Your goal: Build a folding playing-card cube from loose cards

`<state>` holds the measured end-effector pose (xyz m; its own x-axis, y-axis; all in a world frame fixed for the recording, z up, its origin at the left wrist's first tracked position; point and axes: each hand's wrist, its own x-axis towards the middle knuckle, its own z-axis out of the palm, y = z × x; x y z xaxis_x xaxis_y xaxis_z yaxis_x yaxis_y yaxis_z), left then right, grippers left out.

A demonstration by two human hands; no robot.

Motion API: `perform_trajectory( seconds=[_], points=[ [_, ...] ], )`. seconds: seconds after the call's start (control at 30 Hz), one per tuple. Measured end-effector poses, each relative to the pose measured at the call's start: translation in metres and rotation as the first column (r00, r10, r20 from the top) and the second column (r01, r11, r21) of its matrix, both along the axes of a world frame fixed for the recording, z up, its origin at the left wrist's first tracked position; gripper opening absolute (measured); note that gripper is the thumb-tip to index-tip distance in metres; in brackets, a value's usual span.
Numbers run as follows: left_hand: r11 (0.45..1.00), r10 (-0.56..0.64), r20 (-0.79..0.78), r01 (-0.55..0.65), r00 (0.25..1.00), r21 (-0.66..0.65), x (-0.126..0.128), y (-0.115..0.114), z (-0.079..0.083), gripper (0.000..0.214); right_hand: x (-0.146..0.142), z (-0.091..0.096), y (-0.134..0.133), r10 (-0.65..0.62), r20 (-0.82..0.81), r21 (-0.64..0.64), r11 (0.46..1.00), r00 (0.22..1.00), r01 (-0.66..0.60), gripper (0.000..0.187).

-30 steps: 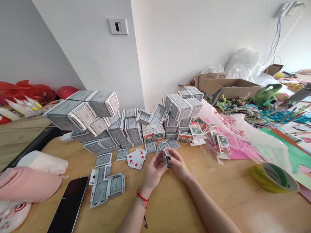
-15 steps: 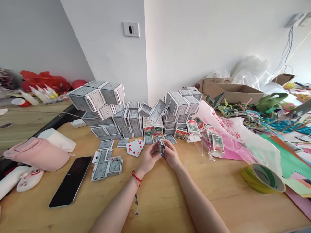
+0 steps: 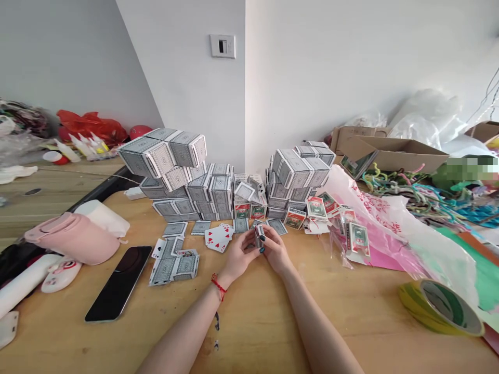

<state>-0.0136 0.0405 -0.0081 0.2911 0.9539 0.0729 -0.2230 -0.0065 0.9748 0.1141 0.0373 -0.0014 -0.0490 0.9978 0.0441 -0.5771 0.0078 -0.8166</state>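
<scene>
Both hands meet over the wooden table (image 3: 273,322), holding a small bundle of folded playing cards (image 3: 259,235) between them. My left hand (image 3: 241,254) cups it from the left, and the fingers of my right hand (image 3: 275,250) pinch it from the right. Just beyond them lie face-up red cards (image 3: 218,238) and loose face-down cards (image 3: 174,229). Behind stands a wall of cubes made of grey-backed cards (image 3: 183,176), with a second stack (image 3: 298,169) to its right. A flat piece of joined cards (image 3: 174,266) lies to the left of my hands.
A black phone (image 3: 119,283) and a pink pouch (image 3: 74,238) lie at the left. Boxed card decks (image 3: 356,235) spill from a pink plastic bag (image 3: 385,228) on the right. A roll of yellow-green tape (image 3: 442,306) sits near right. Cardboard boxes (image 3: 393,153) and pipe cleaners fill the far right.
The view has shifted, so everything sits a little further right and lower. The loose cubes leaning between the two stacks have dropped lower. My hands stay together on the card bundle.
</scene>
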Motion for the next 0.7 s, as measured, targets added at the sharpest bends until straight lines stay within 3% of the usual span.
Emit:
perform_trajectory(
  seconds=[0.43, 0.7],
  points=[
    [0.998, -0.030, 0.040, 0.028, 0.999, 0.049, 0.0003, 0.0017, -0.0074, 0.058, 0.0069, -0.0036, -0.0079, 0.073, 0.004, 0.022, 0.997, 0.997, -0.073, 0.051],
    [0.996, -0.028, -0.048, 0.032, 0.998, 0.084, -0.0019, 0.0024, -0.0059, 0.060, 0.0075, -0.0078, -0.0068, 0.070, -0.002, 0.030, 0.997, 0.998, -0.070, 0.051]
  ],
)
